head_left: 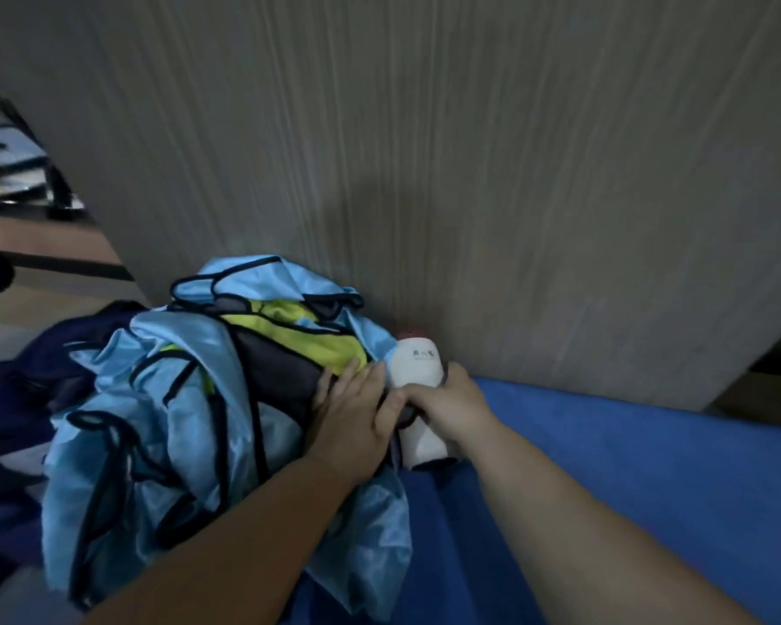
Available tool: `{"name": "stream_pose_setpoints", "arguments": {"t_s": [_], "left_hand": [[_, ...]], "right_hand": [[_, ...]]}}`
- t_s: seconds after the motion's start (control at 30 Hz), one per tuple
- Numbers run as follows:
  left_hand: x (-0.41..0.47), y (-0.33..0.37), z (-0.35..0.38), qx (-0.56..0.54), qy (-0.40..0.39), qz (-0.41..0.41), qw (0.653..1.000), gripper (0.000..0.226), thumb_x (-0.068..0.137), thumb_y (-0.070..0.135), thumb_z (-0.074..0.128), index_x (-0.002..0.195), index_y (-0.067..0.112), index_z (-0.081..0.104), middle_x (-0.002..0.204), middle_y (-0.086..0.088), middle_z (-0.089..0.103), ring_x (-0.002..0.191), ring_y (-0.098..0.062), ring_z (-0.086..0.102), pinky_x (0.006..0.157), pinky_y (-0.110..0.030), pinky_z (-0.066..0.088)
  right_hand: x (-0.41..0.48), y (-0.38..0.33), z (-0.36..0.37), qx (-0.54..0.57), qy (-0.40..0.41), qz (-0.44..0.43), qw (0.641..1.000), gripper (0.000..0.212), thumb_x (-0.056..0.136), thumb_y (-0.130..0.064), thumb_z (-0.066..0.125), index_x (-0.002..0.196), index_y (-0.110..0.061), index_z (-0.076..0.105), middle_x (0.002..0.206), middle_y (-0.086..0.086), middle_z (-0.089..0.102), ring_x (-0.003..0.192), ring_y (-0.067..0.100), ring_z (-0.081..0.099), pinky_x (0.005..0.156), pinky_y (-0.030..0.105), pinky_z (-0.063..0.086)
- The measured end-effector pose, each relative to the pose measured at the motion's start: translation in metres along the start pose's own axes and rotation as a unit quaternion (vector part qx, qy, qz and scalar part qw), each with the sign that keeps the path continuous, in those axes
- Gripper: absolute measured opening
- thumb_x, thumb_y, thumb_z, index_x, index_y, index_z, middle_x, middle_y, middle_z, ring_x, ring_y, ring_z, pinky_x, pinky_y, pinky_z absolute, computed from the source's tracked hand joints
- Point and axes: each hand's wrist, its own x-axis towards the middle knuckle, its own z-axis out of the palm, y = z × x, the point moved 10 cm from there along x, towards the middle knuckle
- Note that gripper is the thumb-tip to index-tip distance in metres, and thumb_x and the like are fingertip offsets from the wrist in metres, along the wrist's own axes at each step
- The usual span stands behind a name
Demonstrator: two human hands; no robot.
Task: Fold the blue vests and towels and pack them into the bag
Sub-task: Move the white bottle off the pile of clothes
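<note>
A heap of light blue vests point(154, 426) with black trim lies on the left of a blue surface point(627, 466). A yellow-green cloth point(316, 340) and dark mesh fabric point(280, 372) show in the middle of the heap. My left hand point(352, 421) rests flat on the heap's right side with straight fingers. My right hand point(443, 399) grips a white cylindrical object point(413, 367), with printed characters and a pinkish top, together with a bit of dark fabric. No bag is recognisable in view.
A tall grey wood-grain panel point(470, 173) stands right behind the heap. Dark navy clothes point(32, 367) lie to the left. Shelving and a floor area point(14, 173) show dimly at the far left. The view is dark and blurred.
</note>
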Motion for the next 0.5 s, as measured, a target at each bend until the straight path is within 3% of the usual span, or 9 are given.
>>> {"name": "stream_pose_setpoints", "arguments": {"t_s": [0.1, 0.17, 0.23, 0.3, 0.43, 0.5], "left_hand": [[-0.014, 0.019, -0.008, -0.066, 0.008, -0.008, 0.998, 0.121, 0.062, 0.081, -0.026, 0.151, 0.023, 0.032, 0.158, 0.007, 0.029, 0.149, -0.009, 0.005, 0.116, -0.031, -0.008], [-0.024, 0.035, -0.011, -0.114, 0.006, -0.014, 0.993, 0.106, 0.069, 0.078, -0.014, 0.148, 0.027, 0.036, 0.156, 0.006, 0.033, 0.149, -0.012, 0.007, 0.117, -0.036, -0.003], [-0.035, 0.054, -0.014, -0.155, 0.000, -0.007, 0.988, 0.096, 0.072, 0.077, -0.001, 0.142, 0.027, 0.042, 0.148, 0.000, 0.044, 0.144, -0.020, 0.024, 0.118, -0.041, 0.011], [-0.047, 0.074, -0.015, -0.194, -0.013, 0.007, 0.981, 0.085, 0.076, 0.078, 0.013, 0.133, 0.026, 0.048, 0.130, -0.003, 0.058, 0.127, -0.024, 0.047, 0.108, -0.044, 0.031], [-0.068, 0.116, -0.015, -0.293, -0.049, 0.018, 0.955, 0.060, 0.086, 0.063, 0.052, 0.131, 0.024, 0.044, 0.125, 0.002, 0.063, 0.114, -0.018, 0.058, 0.093, -0.030, 0.044], [-0.077, 0.139, -0.010, -0.310, -0.071, 0.034, 0.948, 0.062, 0.087, 0.054, 0.060, 0.136, 0.023, 0.039, 0.127, 0.005, 0.062, 0.115, -0.016, 0.059, 0.088, -0.026, 0.043]], "right_hand": [[-0.035, -0.012, -0.019, 0.028, 0.034, -0.067, 0.997, 0.060, 0.063, -0.028, 0.083, 0.113, -0.020, 0.052, 0.103, -0.002, 0.066, 0.090, 0.013, 0.064, 0.071, 0.028, 0.053], [-0.057, -0.021, -0.029, 0.025, 0.041, -0.124, 0.991, 0.058, 0.053, -0.029, 0.080, 0.107, -0.020, 0.061, 0.096, -0.001, 0.072, 0.090, 0.014, 0.069, 0.073, 0.028, 0.057], [-0.077, -0.021, -0.043, 0.019, 0.063, -0.160, 0.985, 0.048, 0.053, -0.026, 0.080, 0.098, -0.021, 0.065, 0.091, 0.000, 0.074, 0.087, 0.011, 0.070, 0.074, 0.031, 0.059], [-0.101, -0.019, -0.061, 0.007, 0.092, -0.180, 0.979, 0.047, 0.055, -0.025, 0.082, 0.098, -0.023, 0.063, 0.092, -0.001, 0.073, 0.087, 0.008, 0.070, 0.077, 0.035, 0.059], [-0.146, -0.011, -0.095, -0.035, 0.126, -0.196, 0.972, 0.054, 0.058, -0.017, 0.085, 0.100, -0.034, 0.055, 0.098, -0.007, 0.070, 0.091, 0.002, 0.067, 0.076, 0.023, 0.056], [-0.165, -0.002, -0.114, -0.044, 0.138, -0.195, 0.970, 0.060, 0.059, -0.015, 0.083, 0.106, -0.037, 0.053, 0.103, -0.012, 0.068, 0.095, -0.002, 0.065, 0.076, 0.019, 0.053]]}}
